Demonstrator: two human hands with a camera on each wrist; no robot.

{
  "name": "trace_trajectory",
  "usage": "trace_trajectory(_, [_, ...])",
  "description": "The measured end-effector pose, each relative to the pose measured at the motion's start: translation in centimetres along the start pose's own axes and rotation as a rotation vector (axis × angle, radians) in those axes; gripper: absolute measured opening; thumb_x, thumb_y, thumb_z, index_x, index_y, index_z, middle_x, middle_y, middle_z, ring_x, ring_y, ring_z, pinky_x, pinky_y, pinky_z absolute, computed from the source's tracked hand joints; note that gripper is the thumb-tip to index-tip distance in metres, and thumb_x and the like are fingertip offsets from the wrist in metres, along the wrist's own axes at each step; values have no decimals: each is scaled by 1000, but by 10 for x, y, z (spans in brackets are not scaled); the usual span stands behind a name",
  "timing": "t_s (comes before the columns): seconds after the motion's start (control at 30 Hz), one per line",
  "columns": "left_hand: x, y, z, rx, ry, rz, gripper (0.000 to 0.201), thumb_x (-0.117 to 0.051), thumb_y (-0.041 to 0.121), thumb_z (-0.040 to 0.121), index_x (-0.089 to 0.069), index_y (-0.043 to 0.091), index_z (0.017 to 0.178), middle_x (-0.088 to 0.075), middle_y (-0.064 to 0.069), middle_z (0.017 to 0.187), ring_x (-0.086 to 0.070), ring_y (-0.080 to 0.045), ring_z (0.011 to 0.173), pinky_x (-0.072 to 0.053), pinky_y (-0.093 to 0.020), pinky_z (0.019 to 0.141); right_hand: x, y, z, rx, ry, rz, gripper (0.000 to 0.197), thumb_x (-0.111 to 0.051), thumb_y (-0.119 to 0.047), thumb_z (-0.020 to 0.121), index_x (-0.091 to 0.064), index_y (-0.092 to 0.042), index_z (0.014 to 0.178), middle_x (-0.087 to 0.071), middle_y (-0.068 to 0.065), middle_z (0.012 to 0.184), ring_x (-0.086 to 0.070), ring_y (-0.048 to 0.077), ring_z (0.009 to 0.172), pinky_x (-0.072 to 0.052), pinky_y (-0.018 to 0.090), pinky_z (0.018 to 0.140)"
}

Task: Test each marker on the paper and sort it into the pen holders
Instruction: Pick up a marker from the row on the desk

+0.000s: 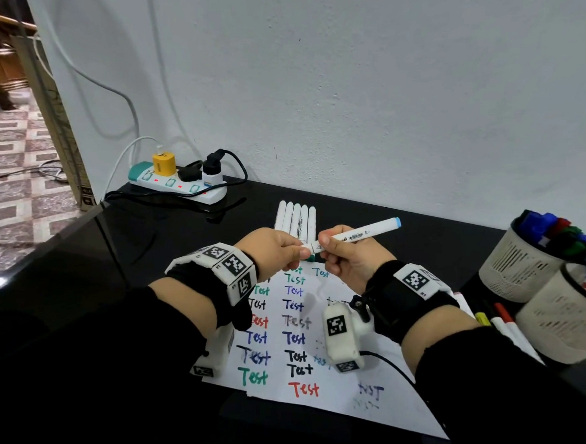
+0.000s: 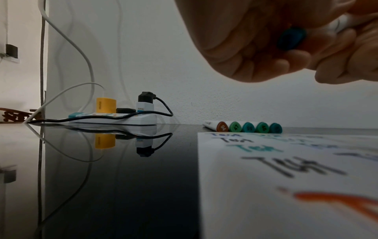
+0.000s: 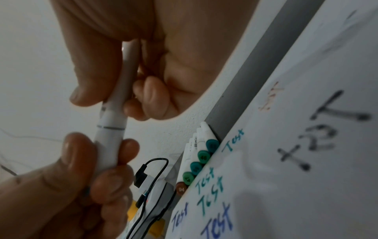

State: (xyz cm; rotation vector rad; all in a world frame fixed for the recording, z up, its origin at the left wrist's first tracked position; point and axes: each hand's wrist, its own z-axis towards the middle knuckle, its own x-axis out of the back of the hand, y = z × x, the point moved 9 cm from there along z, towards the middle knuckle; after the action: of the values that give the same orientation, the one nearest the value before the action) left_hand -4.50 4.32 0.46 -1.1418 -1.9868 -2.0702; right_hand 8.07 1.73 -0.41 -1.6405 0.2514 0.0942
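Above the paper (image 1: 333, 330), your right hand (image 1: 346, 256) grips the marker (image 1: 356, 235) barrel while your left hand (image 1: 272, 249) pinches its teal-tipped cap end; hands meet.

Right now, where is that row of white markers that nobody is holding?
In the head view the row of markers lies on the black table, just beyond the paper's far edge, right of the power strip, behind both hands.

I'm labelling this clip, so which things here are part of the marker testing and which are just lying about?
Part of the job:
white marker held by left hand and right hand
white paper with "Test" scribbles
row of five white markers
two mesh pen holders

Lying about:
white power strip
yellow charger
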Motion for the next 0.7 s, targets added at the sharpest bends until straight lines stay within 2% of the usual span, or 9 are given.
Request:
trace_trajectory(0.1, [0,2,-1,-1,-2,16,16,-58,29,91,-67,17,96,-58,10,68,-51,-2,65,-44,-19,70,2,-3,-2,7,20,-16,16,-59,1,87,-57,-6,73,-52,4,55,-42,9,46,-33,16,39])
trace_trajectory(0.2, [3,5,-4,0,2,12,11,-60,27,90,-67,20,93,-59,9,70,-52,-5,67,-47,-26,78,0,-7,-6,6,28,-26,13,-59,-1,88,-60,-7,76,-53,3,55,-41,9,48,-33,16,39])
trace_trajectory(0.27, [8,5,-6,7,30,19,12,-61,27,89,-68,19,93,-59,6,72,-51,-10,71,-45,-27,75,1,-9,-10,-4,44,-2,10,-59,-4,89,-61,-7,79,-54,3,56,-41,9,48,-33,16,39])
trace_trajectory(0.4, [20,6,-12,24,52,168,18,-58,32,91,-67,20,100,-56,4,77,-45,-8,63,-38,-20,60,12,-18,-19,-16,136,47,11,-55,-2,92,-61,-7,83,-54,4,54,-41,6,42,-32,16,37])
trace_trajectory(0.6, [21,16,-20,9,11,309,31,-57,37,90,-60,25,118,-55,11,78,-47,-4,64,-38,-16,57,16,-41,-36,15,142,-94,13,-56,-5,92,-62,-11,82,-55,4,55,-42,9,43,-32,17,38])
trace_trajectory(0.63, [19,19,-21,5,-9,331,36,-57,38,90,-56,26,123,-57,11,83,-50,-3,68,-40,-16,60,19,-47,-40,27,163,-119,13,-56,-6,92,-62,-12,82,-55,5,56,-43,9,43,-32,17,39])
trace_trajectory(0.7, [11,22,-23,24,-78,396,49,-54,41,91,-43,25,136,-61,8,112,-58,-8,92,-47,-20,78,28,-63,-48,69,237,-183,14,-55,-8,93,-61,-13,81,-56,5,59,-45,10,45,-31,18,40])
